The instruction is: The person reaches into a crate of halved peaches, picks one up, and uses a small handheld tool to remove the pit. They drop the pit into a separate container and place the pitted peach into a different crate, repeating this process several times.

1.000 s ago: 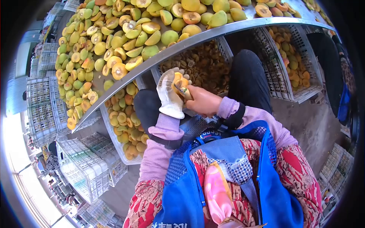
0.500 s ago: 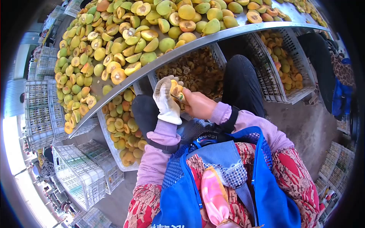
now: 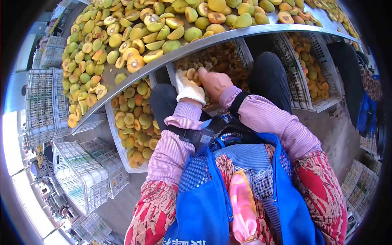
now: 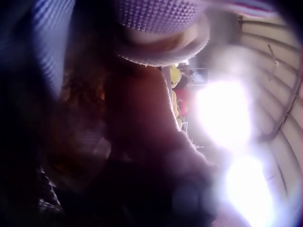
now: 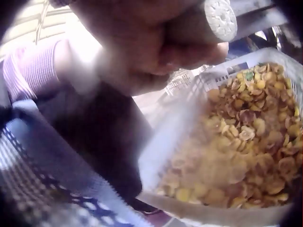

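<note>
Evidently worn against splashes, a blue garment (image 3: 192,218) covers the person's front, on the near side of the scrap crate (image 3: 245,55). Over that crate's near edge, the left hand (image 3: 188,87), gloved perhaps for protection, holds a fruit piece (image 3: 191,74); its fingertips are partly hidden. Beside it, the right hand (image 3: 216,84) is bare, maybe for finer control, and wraps round a tool handle (image 5: 220,20); the tool's working end is hidden. Knees (image 3: 270,77) flank the crate, probably so scraps drop straight in. Left of it, a fruit crate (image 3: 137,170) sits within easy reach. Beyond and above it runs the metal table (image 3: 245,30), whose raised rim seems to keep the heaped cut fruit (image 3: 130,45) from rolling off. Farther right of it stands another filled crate (image 3: 292,81).
</note>
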The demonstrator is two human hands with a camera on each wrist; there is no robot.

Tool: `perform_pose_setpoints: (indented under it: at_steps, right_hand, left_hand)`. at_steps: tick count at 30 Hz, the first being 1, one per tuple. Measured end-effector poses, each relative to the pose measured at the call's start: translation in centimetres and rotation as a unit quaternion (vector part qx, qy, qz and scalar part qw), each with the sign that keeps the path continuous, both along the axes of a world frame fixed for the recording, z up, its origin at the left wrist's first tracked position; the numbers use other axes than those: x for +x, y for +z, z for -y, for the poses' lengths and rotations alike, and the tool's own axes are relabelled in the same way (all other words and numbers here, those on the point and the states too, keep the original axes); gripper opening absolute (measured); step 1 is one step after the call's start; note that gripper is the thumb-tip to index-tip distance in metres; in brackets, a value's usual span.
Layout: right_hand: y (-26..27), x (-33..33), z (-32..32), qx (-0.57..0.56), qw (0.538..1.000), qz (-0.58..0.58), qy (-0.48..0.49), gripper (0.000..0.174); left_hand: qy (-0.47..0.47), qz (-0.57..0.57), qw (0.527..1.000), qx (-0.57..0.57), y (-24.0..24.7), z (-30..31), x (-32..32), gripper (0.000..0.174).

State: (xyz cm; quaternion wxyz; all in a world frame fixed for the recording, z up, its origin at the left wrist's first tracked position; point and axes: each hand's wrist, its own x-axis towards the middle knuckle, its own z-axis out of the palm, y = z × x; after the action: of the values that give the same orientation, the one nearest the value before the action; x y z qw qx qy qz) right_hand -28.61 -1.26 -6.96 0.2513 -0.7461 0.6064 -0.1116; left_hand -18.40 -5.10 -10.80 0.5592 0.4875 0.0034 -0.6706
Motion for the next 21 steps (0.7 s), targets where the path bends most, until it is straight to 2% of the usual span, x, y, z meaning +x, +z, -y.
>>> perform_pose_setpoints:
  at_steps: [2, 4, 6, 7, 8, 10, 11, 12, 13, 14, 15, 16, 17, 18, 19, 20, 21]
  right_hand:
    - [-0.7, -0.4, 0.6, 0.015, 0.998, -0.009, -0.068, 0.019]
    - [-1.5, -0.8, -0.1, 0.011, 0.995, 0.036, -0.095, 0.024]
    - [-1.9, -1.5, -0.8, 0.106, 0.957, 0.241, -0.124, 0.033]
    - [-3.6, -2.2, -1.0, 0.066, 0.972, 0.203, -0.097, 0.034]
    - [-3.6, -2.2, -1.5, 0.07, 0.971, 0.205, -0.098, 0.034]
    - [-2.6, -2.3, -2.1, 0.023, 0.966, 0.222, -0.128, 0.03]
    - [-1.8, -2.0, -2.3, 0.029, 0.987, 0.105, -0.118, 0.027]
    - [-1.3, -1.5, -2.8, 0.034, 0.986, 0.109, -0.118, 0.027]
    - [-0.7, -1.1, -2.6, 0.018, 0.988, 0.092, -0.122, 0.025]
    - [-0.5, -1.1, -2.3, 0.004, 0.99, 0.072, -0.123, 0.022]
    - [-1.0, -0.9, -2.6, -0.096, 0.986, 0.095, -0.099, 0.017]
    - [-0.9, -0.7, -2.9, -0.091, 0.986, 0.097, -0.097, 0.017]
    - [-0.5, -0.6, -2.8, -0.092, 0.988, 0.085, -0.087, 0.016]
    - [-0.2, -0.6, -2.6, -0.095, 0.99, 0.073, -0.077, 0.015]
    - [-0.2, -0.5, -2.6, -0.068, 0.994, 0.049, -0.071, 0.014]
    - [-0.2, -0.7, -2.8, -0.068, 0.994, 0.049, -0.072, 0.014]
    - [-0.2, -1.0, -3.1, -0.074, 0.994, 0.047, -0.065, 0.014]
  left_hand:
    - [-0.017, -0.053, 0.998, -0.004, 1.4, -1.0, -0.6, 0.031]
    - [-0.049, 0.103, 0.985, -0.126, -1.2, -1.6, 1.2, 0.034]
    - [-0.019, -0.039, 0.992, -0.115, 4.9, -2.0, 3.2, 0.031]
    - [-0.015, 0.126, 0.966, -0.227, 5.9, -2.3, 5.7, 0.031]
    - [-0.017, 0.287, 0.9, -0.326, 7.0, -2.6, 8.6, 0.032]
    - [0.039, 0.45, 0.845, -0.285, 10.9, -3.0, 12.6, 0.038]
    - [0.067, 0.744, 0.624, -0.229, 11.1, -2.6, 15.0, 0.037]
    - [0.082, 0.935, 0.314, -0.143, 11.1, -2.6, 16.5, 0.036]
    - [0.057, 0.914, 0.357, -0.185, 11.6, -2.8, 16.1, 0.038]
    - [-0.011, 0.795, 0.546, -0.264, 11.7, -3.2, 14.1, 0.035]
    - [-0.084, 0.666, 0.697, -0.252, 10.3, -3.4, 12.0, 0.032]
    - [-0.164, 0.547, 0.777, -0.265, 9.2, -3.4, 9.6, 0.031]
    - [-0.21, 0.563, 0.753, -0.267, 7.2, -3.3, 7.6, 0.033]
    - [-0.247, 0.548, 0.751, -0.272, 8.1, -3.3, 4.8, 0.03]
    - [-0.227, 0.472, 0.797, -0.301, 5.8, -2.7, 3.1, 0.025]
    - [-0.294, 0.433, 0.824, -0.219, 6.7, -2.6, 1.7, 0.018]
    - [-0.292, 0.385, 0.846, -0.225, 5.5, -2.5, 1.6, 0.016]
